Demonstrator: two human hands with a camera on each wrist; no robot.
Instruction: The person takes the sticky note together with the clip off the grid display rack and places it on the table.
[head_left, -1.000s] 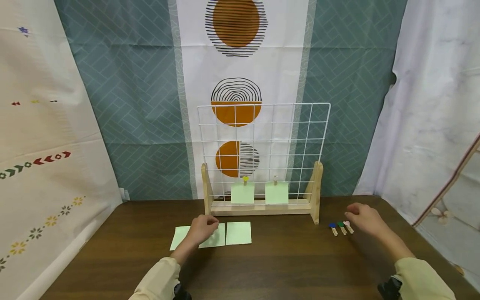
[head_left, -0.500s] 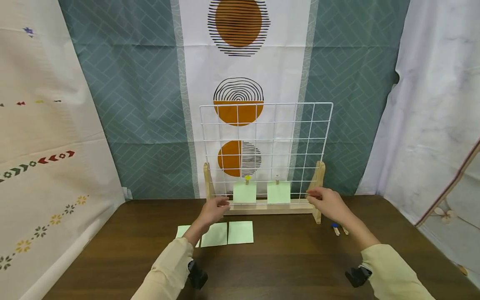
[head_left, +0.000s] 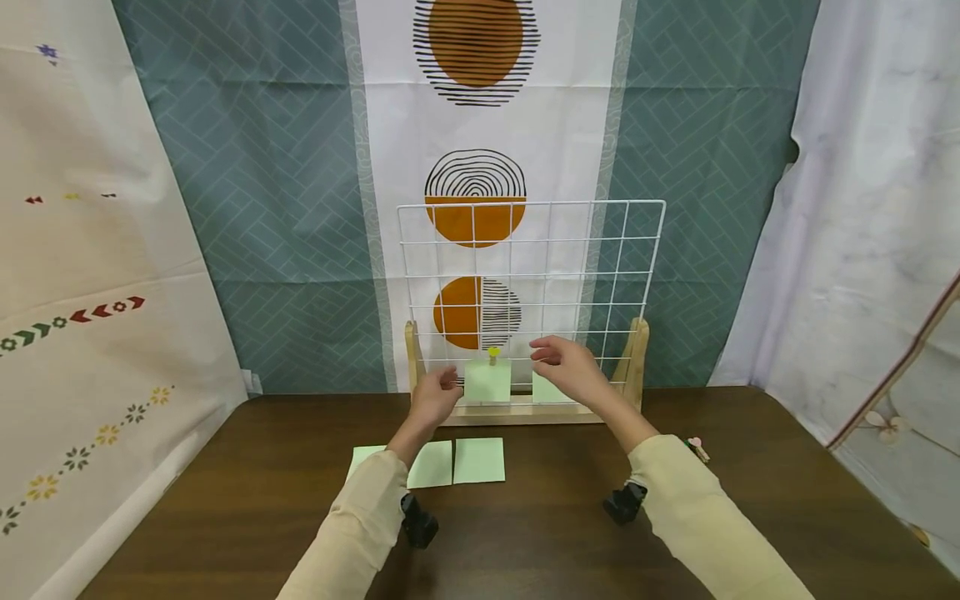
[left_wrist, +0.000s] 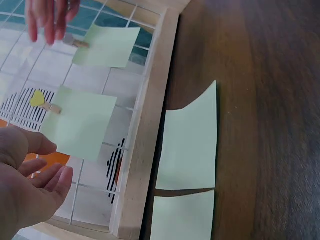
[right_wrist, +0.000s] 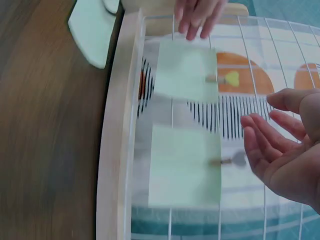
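Note:
A green paper square (head_left: 487, 385) hangs low on the white wire grid (head_left: 531, 273), held by a small wooden clothespin with a yellow heart (left_wrist: 45, 102). To its right hangs a second green paper square (right_wrist: 185, 167), under a clothespin with a pale grey top (right_wrist: 235, 160). My left hand (head_left: 435, 398) is at the left edge of the first square, thumb and fingers apart with nothing between them. My right hand (head_left: 568, 367) hovers in front of the second square's top, its fingers loosely bent and holding nothing; in the head view it hides that clothespin.
Several more green paper squares (head_left: 480, 460) lie on the dark wooden table (head_left: 547, 533) in front of the grid's wooden base (head_left: 525, 414). Loose clothespins (head_left: 697, 450) lie at the right, partly behind my right sleeve (head_left: 697, 508). A patterned cloth (head_left: 285, 208) hangs behind.
My right hand has moved left from above the loose clothespins to the second hanging square. My left hand has risen from over the table papers to beside the first hanging square.

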